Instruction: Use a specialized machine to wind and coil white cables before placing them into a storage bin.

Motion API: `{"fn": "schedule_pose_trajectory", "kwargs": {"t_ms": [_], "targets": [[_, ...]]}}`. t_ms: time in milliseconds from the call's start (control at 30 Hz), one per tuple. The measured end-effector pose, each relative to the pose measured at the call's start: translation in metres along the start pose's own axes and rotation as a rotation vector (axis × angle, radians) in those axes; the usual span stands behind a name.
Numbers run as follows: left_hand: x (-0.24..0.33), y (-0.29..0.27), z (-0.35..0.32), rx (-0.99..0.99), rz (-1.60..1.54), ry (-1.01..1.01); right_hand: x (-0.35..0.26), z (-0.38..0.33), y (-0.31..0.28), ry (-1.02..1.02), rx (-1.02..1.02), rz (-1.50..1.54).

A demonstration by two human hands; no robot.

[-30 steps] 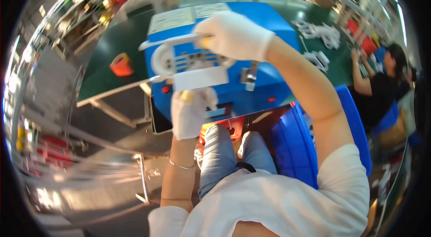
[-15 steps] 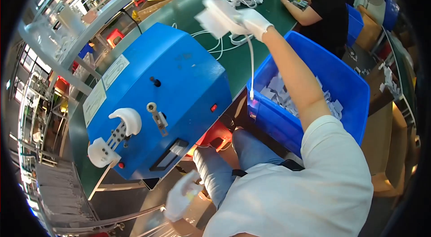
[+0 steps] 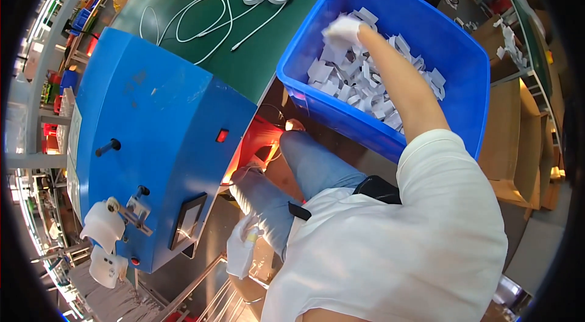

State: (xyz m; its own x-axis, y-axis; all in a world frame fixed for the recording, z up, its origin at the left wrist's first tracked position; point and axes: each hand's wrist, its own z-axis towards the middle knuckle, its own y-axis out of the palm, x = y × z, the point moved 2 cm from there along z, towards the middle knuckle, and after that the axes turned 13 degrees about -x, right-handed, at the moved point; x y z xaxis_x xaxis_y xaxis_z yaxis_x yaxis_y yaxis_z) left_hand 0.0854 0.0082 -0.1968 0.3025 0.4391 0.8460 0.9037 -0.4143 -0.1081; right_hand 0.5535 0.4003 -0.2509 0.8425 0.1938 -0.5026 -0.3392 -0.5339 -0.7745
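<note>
My right arm stretches out over my lap, and my gloved right hand (image 3: 342, 31) reaches down into the blue bin (image 3: 463, 60), resting among the white paper pieces (image 3: 365, 87) heaped inside; I cannot tell whether its fingers are closed on any. My left hand (image 3: 242, 247), gloved too, hangs low beside my knee, fingers loosely together, holding nothing. The blue machine (image 3: 152, 133) on my left carries a pale rectangular label (image 3: 74, 139) along its far edge.
</note>
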Motion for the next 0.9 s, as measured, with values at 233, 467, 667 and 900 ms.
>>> {"fn": "schedule_pose_trajectory", "kwargs": {"t_ms": [233,467,667,900], "targets": [[0.012,0.009,0.004,0.015,-0.013,-0.055,0.077,0.021,0.131,0.455,-0.047,0.044],[0.051,0.006,0.011,0.086,0.038,0.089,0.091,-0.02,0.062,0.271,0.987,0.663],[0.142,0.027,0.05,-0.003,0.0,0.286,-0.033,-0.121,-0.011,-0.078,0.644,1.144],[0.234,0.038,0.031,0.493,0.347,0.848,-0.218,-0.138,-0.026,-0.505,-0.196,1.153]]}}
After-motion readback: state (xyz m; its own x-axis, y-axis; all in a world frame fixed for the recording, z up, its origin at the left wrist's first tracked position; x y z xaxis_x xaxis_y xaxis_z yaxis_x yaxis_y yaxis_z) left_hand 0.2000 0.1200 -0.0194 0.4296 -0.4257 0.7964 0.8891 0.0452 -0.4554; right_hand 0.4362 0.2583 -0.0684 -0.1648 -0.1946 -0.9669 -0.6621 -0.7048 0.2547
